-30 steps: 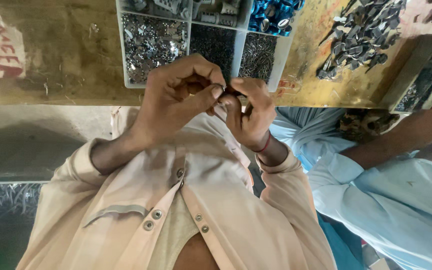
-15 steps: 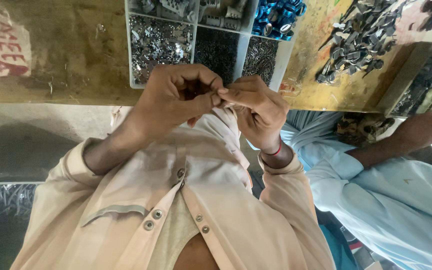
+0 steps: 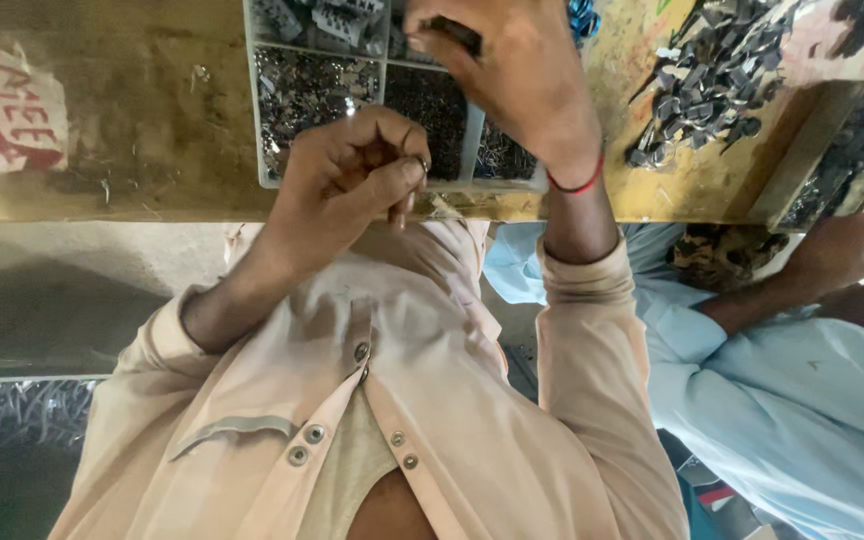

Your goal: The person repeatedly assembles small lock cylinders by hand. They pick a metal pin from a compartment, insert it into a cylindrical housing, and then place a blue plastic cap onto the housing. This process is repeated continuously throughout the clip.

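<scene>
My left hand (image 3: pixel 352 180) is closed at the table's near edge, thumb and fingers pinching a small metal part (image 3: pixel 418 163). My right hand (image 3: pixel 517 80), with a red thread round the wrist, reaches over the clear compartment tray (image 3: pixel 252 120) and pinches a small dark part (image 3: pixel 455 32) above its far cells. The tray's cells hold several small metal and dark pieces. My two hands are apart. Both of my sleeves are pale peach.
The tray lies on a worn wooden table (image 3: pixel 152 120) with a red-and-white label (image 3: pixel 2 110) at the left. A heap of dark metal parts (image 3: pixel 712 80) lies at the right. A co-worker in a light blue shirt (image 3: pixel 802 400) sits to the right, one hand (image 3: pixel 842 250) near the table edge.
My hands were joined together in front of the tray. My right hand has now moved away, up over the tray, while my left hand stays near the table edge.
</scene>
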Demonstrator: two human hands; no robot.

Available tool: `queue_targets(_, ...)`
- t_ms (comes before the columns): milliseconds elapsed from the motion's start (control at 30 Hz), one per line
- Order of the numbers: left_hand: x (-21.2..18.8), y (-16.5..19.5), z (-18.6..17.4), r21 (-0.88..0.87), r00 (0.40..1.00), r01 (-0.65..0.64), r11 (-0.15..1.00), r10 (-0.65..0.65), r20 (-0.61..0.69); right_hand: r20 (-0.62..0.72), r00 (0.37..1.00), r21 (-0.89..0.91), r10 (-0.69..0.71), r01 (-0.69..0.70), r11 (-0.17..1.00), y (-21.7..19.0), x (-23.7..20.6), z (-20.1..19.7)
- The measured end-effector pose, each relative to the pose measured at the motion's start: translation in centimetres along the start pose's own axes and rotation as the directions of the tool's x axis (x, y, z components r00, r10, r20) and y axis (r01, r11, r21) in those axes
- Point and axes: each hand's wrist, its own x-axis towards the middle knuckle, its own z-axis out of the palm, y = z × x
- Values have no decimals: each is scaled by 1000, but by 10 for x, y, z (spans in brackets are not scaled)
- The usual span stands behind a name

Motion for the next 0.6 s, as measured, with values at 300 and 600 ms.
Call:
queue_targets(300, 2, 3, 1, 58, 998, 33, 998, -36, 46, -61, 998, -165, -1, -9, 986, 6, -38, 0)
queue_targets(600, -1, 5, 1, 47, 999, 7, 999, -9, 52, -7, 995, -42, 100, -101, 994, -3, -35, -14)
